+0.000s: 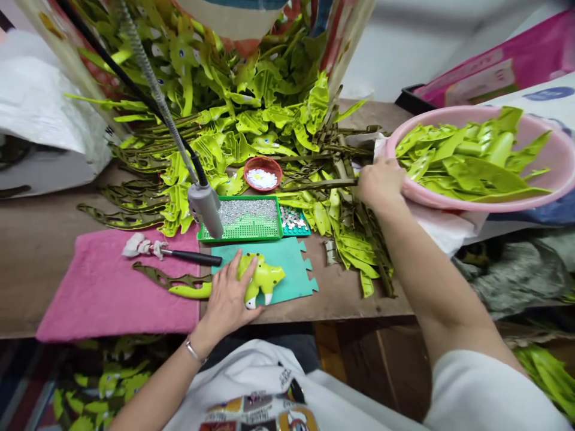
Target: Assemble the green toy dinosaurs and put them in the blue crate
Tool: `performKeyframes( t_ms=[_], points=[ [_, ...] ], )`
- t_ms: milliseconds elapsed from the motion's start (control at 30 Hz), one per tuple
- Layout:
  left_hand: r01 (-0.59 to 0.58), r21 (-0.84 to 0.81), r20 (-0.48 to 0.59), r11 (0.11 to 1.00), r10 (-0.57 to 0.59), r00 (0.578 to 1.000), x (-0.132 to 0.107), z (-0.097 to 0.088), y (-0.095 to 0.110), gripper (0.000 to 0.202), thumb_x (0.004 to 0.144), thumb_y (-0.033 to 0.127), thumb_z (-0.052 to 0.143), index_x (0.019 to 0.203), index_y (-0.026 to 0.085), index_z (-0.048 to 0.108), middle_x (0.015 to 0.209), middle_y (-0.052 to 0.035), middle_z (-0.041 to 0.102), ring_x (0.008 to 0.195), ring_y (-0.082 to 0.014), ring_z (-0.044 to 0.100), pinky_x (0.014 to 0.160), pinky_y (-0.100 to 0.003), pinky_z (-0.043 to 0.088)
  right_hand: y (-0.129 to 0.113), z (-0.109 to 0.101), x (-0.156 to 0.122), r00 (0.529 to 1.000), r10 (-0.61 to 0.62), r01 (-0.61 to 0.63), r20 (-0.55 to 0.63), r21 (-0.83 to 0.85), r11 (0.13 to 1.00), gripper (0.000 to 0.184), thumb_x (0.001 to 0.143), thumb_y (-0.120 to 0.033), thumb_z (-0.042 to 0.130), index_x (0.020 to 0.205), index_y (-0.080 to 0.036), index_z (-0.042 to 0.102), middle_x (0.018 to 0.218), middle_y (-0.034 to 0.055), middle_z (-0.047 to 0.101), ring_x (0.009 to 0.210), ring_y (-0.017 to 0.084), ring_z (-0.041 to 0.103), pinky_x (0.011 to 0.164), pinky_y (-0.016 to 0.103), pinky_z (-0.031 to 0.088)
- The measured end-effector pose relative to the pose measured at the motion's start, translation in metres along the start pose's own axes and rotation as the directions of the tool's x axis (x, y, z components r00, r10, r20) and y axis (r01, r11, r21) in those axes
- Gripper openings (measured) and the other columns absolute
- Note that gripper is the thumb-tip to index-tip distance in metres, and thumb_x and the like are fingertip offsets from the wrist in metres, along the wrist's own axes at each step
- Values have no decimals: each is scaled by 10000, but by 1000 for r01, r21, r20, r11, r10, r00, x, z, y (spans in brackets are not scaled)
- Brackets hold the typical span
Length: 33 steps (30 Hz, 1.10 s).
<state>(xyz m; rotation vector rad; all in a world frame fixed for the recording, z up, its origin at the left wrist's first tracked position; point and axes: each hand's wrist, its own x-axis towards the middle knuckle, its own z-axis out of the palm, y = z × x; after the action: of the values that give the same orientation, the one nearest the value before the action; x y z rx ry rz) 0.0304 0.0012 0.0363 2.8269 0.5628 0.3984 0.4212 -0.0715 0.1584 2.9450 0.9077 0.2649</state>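
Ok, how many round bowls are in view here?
2: a pink plastic basin of green leaf-shaped pieces at the right, and a small red dish of white pieces at the back centre. Others may be hidden behind the piles.

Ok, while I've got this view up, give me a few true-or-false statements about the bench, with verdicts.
The left hand rests on a lime-green leaf-shaped piece on the teal foam mat. True.
The right hand grips the black-handled tool. False: it is at the pink basin, and the black-handled tool lies on the pink towel.
The pink basin is empty. False: it holds lime-green leaf shapes.
A metal bracelet circles the left wrist. True.
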Motion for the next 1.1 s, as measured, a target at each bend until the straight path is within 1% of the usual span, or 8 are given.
performKeyframes(
  t_ms=[133, 200, 267, 333, 400, 500, 667, 1100],
  points=[
    [-21, -11, -37, 1000, 20, 999, 0, 0, 0, 982, 683, 379, 802, 1535, 214, 344, 1585, -240, 288, 1273, -436, 491, 976, -533, 439, 26, -3, -40, 993, 118, -115, -26, 84, 990, 244, 771, -87, 608, 1000, -97, 691, 1214, 282, 593, 1168, 476, 563, 925, 638, 454],
    [-25, -15, -75, 1000, 23, 997, 0, -2, 0, 964, 686, 378, 795, 1527, 214, 353, 1575, -239, 298, 1275, -422, 494, 982, -516, 434, 25, 9, -66, 988, 153, -149, 14, 335, 930, 200, 747, -154, 667, 947, -156, 686, 1081, 208, 671, 1078, 431, 631, 917, 636, 477],
    [-20, -26, -126, 999, 17, 992, 0, -5, 1, 945, 695, 393, 790, 1519, 223, 361, 1575, -232, 291, 1282, -411, 490, 990, -500, 427, 8, 26, -98, 983, 147, -182, 111, 717, 673, 222, 693, -247, 746, 896, -208, 665, 938, 117, 711, 983, 360, 678, 900, 588, 519],
    [-22, -38, -176, 999, 14, 984, -1, -6, 1, 925, 706, 417, 784, 1514, 237, 369, 1581, -224, 275, 1293, -404, 483, 992, -488, 425, -23, 43, -136, 968, 63, -249, 241, 930, 269, 345, 588, -299, 825, 874, -217, 650, 872, 61, 723, 922, 305, 701, 858, 513, 564],
    [-32, -41, -197, 999, 23, 980, -3, -6, 1, 905, 715, 441, 781, 1507, 251, 384, 1586, -218, 258, 1317, -404, 465, 1001, -485, 418, -57, 55, -173, 930, -54, -367, 364, 929, -53, 485, 490, -260, 869, 915, -232, 636, 817, 6, 730, 876, 247, 714, 830, 428, 584],
    [-45, -31, -197, 999, 38, 980, -7, -6, 0, 848, 737, 446, 772, 1489, 275, 419, 1594, -204, 234, 1338, -398, 448, 1018, -483, 411, -91, 62, -209, 810, -189, -587, 555, 768, -256, 507, 496, -287, 885, 953, -225, 673, 772, -16, 737, 713, 172, 695, 694, 324, 591],
    [-36, -25, -198, 999, 30, 980, -12, -7, -2, 856, 721, 392, 796, 1489, 303, 426, 1600, -184, 227, 1308, -393, 470, 1005, -477, 426, -95, 70, -220, 676, -368, -735, 638, 548, -398, 422, 533, -338, 896, 893, -188, 735, 775, 21, 763, 667, 182, 702, 636, 322, 598],
    [-72, -20, -197, 997, 67, 978, -21, -4, -7, 722, 731, 317, 757, 1416, 302, 530, 1583, -170, 272, 1241, -385, 515, 964, -476, 458, -97, 65, -230, 777, -286, -628, 561, 721, -292, 380, 589, -541, 861, 762, -209, 798, 865, 60, 770, 783, 201, 694, 609, 276, 579]
  ],
)
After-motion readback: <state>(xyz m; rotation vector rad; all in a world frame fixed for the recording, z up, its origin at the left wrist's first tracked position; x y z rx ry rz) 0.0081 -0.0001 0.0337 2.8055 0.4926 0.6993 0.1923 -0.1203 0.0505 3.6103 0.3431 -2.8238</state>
